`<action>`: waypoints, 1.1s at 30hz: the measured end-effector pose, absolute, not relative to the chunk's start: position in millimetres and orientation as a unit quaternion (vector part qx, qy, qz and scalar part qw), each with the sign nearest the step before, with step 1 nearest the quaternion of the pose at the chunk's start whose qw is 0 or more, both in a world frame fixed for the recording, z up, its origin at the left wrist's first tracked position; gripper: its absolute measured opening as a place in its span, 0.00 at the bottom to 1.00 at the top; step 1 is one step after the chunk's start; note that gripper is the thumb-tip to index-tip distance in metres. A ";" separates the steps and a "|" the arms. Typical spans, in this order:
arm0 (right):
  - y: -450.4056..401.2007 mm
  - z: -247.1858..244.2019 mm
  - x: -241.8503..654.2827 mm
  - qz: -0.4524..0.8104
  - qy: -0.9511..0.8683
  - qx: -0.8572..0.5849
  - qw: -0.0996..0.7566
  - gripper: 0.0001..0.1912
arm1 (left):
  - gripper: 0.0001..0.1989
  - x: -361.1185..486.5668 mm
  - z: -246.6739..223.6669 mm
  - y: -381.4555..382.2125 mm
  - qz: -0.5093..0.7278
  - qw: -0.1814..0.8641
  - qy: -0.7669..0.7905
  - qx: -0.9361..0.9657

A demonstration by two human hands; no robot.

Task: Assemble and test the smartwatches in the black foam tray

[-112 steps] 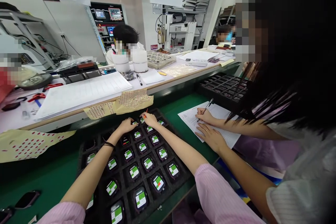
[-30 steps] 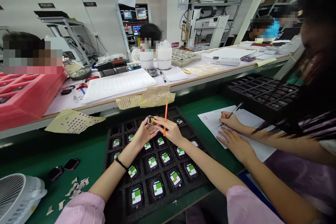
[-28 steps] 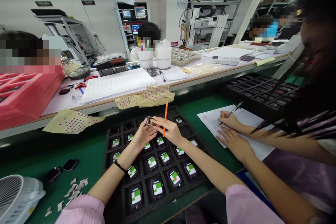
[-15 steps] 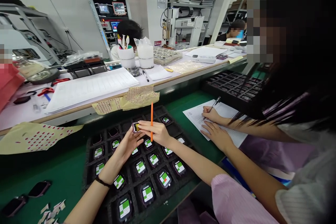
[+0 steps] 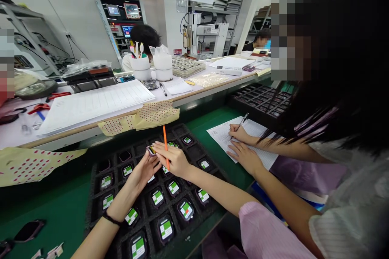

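My left hand [image 5: 142,173] is closed round the edge of a small smartwatch case [image 5: 151,150], held above the black foam tray [image 5: 194,151]. An orange stick [image 5: 165,141] stands up between the fingers of my right hand [image 5: 176,161]. The fingertips of that hand press on the face of the watch case and hide part of it. Below both hands, several smartwatches [image 5: 165,228] with green and white labels lie in the tray's compartments. One watch [image 5: 186,209] has a red patch on its label.
Loose dark watches [image 5: 29,230] and white label scraps [image 5: 55,251] lie on the green bench at the left. At right, a co-worker's hands [image 5: 247,158] write on a paper sheet [image 5: 220,129]. A second tray [image 5: 264,99] stands beyond. Dotted yellow sheets [image 5: 158,114] hang off the shelf edge.
The view has shifted slightly, so most things sit farther left. My right fingers lie flatter over the watch case, covering more of it, and the orange stick leans more to the left.
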State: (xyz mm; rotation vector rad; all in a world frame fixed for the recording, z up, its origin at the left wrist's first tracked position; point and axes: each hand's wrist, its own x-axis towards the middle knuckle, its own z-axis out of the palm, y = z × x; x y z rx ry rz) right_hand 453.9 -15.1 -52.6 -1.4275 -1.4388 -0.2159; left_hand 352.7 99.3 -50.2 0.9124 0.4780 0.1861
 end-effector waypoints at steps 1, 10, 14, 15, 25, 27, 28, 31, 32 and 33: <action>-14.1 -53.2 452.2 -0.102 -0.603 -0.605 0.509 0.19 | 0.15 352.6 -51.1 98.8 0.090 0.870 0.222 0.432; -8.9 -53.9 445.7 -0.077 -0.579 -0.656 0.478 0.20 | 0.16 350.2 -49.4 91.3 0.098 0.895 0.215 0.378; -11.5 -51.7 443.2 -0.058 -0.570 -0.651 0.499 0.23 | 0.15 349.3 -46.5 86.8 0.105 0.901 0.206 0.368; -11.4 -52.4 443.4 -0.065 -0.571 -0.650 0.498 0.24 | 0.15 349.1 -46.0 85.9 0.103 0.901 0.204 0.370; -4.1 -68.1 451.4 -0.281 -0.625 -0.584 0.436 0.21 | 0.18 347.9 -44.8 82.9 0.095 0.899 0.184 0.385; -4.1 -68.2 450.9 -0.285 -0.625 -0.580 0.439 0.21 | 0.17 347.2 -45.2 81.2 0.096 0.903 0.182 0.376; -4.2 -67.7 450.8 -0.280 -0.622 -0.581 0.443 0.21 | 0.16 346.9 -45.2 80.7 0.096 0.909 0.180 0.364; -6.2 -63.9 453.9 -0.229 -0.623 -0.586 0.465 0.20 | 0.13 346.3 -43.8 81.9 0.109 0.925 0.179 0.317; -7.6 -61.9 456.9 -0.202 -0.625 -0.586 0.475 0.20 | 0.12 346.0 -42.9 83.4 0.117 0.926 0.184 0.307; -9.4 -59.8 461.2 -0.171 -0.623 -0.587 0.488 0.20 | 0.12 345.7 -41.8 85.4 0.125 0.926 0.190 0.301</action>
